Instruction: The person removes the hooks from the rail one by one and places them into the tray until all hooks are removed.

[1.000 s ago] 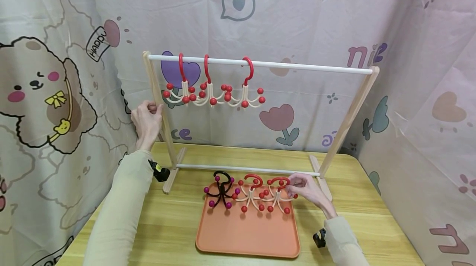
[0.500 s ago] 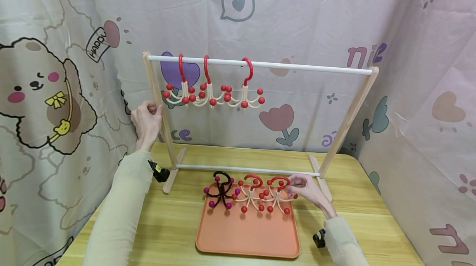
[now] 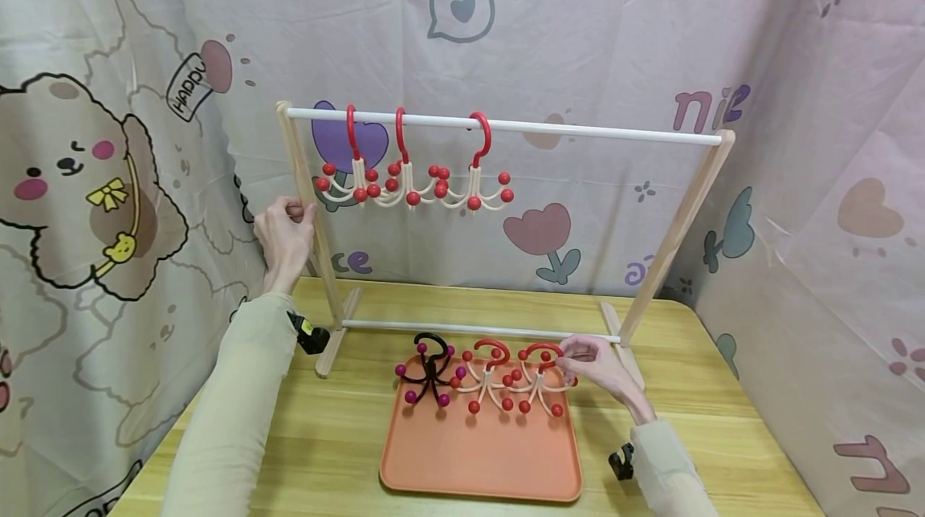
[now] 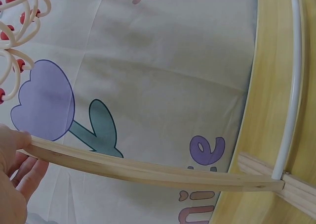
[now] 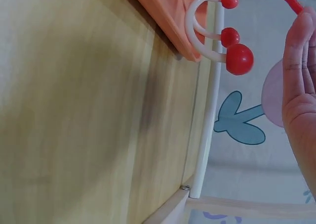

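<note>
My left hand (image 3: pixel 284 240) grips the left wooden post (image 3: pixel 324 256) of a clothes rack; in the left wrist view, thumb and fingers hold that post (image 4: pixel 148 170). At the tray's far right corner, my right hand (image 3: pixel 596 366) pinches the red hook of a cream octopus-style hanger (image 3: pixel 539 385) with red ball tips. Its balls and one curved arm (image 5: pixel 190 21) show in the right wrist view. Beside it on the orange tray (image 3: pixel 480 465) lie a matching red-and-cream hanger (image 3: pixel 488 380) and a black hanger (image 3: pixel 431 371) with purple balls.
Three red-and-cream hangers hang from the left half of the rack's white top bar (image 3: pixel 614 132), one being this hanger (image 3: pixel 474 180). A lower white bar (image 3: pixel 462 329) runs behind the tray. Patterned curtains surround the wooden table (image 3: pixel 694 437) at the back and sides.
</note>
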A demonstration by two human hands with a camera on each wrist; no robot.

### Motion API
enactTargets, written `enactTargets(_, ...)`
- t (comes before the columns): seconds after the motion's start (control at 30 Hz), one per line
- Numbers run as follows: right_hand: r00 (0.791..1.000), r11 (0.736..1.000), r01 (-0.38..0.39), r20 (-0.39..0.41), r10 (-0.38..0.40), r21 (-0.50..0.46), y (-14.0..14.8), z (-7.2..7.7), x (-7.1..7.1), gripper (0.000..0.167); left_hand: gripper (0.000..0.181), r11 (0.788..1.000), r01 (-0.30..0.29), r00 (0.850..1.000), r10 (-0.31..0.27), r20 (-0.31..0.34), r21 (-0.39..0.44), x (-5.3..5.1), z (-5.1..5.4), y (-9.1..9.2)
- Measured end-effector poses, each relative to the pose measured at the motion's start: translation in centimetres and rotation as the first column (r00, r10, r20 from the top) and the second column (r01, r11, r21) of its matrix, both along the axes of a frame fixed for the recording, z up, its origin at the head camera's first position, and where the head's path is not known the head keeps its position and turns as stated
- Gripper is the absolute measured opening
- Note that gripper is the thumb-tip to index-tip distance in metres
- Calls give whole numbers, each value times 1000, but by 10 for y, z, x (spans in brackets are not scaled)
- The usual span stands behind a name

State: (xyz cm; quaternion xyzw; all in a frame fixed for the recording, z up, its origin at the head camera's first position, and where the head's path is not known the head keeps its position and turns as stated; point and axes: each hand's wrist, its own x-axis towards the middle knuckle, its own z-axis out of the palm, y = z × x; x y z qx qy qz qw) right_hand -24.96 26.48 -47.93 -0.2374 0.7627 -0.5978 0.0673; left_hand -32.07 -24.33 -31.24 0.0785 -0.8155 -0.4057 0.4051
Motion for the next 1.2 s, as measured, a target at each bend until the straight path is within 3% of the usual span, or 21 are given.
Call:
enactTargets(0.27,1000,999,-5,-28,6,35,4,16,-4,25,26,1000,-6,1000,6,3,-1,0,0,0)
enactTargets(0.5,995,998,-51,-85,48,-34,2,30,-13,25,25,1000,-15,1000,15,-5,-9,0,0,-1)
enactTargets(0.6,991,997,-65,-119,60,-45,1,39,-17,17,25,1000,-15,1000,15,-8,-10,0,-1,-1)
enactTargets(0.87,993,999,1,-120,3,35,-4,73,-26,12,25,1000,-6,1000,6,-4,-6,0,-1,0)
enactTargets(1.2,990,996,53,-132,-43,73,-12,118,-43,29,25,1000,-1,1000,1,8,-17,1,0,1)
